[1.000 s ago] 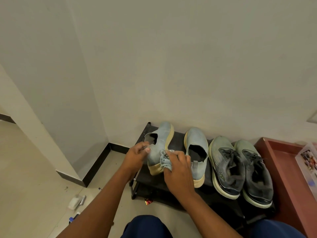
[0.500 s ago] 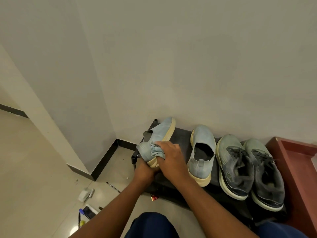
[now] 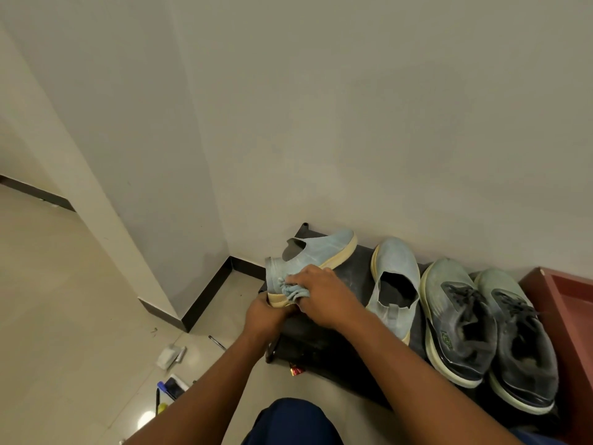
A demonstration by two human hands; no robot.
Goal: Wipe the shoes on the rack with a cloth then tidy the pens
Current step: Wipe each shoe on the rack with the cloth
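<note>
The right hand (image 3: 321,295) presses a bunched pale-blue cloth (image 3: 293,290) against the heel of a light-blue shoe (image 3: 316,252), fingers curled over the fabric, while the left hand (image 3: 264,316) grips that shoe's cream sole from below, holding it tilted on its side at the left end of the black rack (image 3: 353,271). Its mate (image 3: 393,284) and two grey trainers (image 3: 487,332) sit upright on the rack to the right; pens (image 3: 163,395) lie scattered on the floor (image 3: 64,300) at lower left.
</note>
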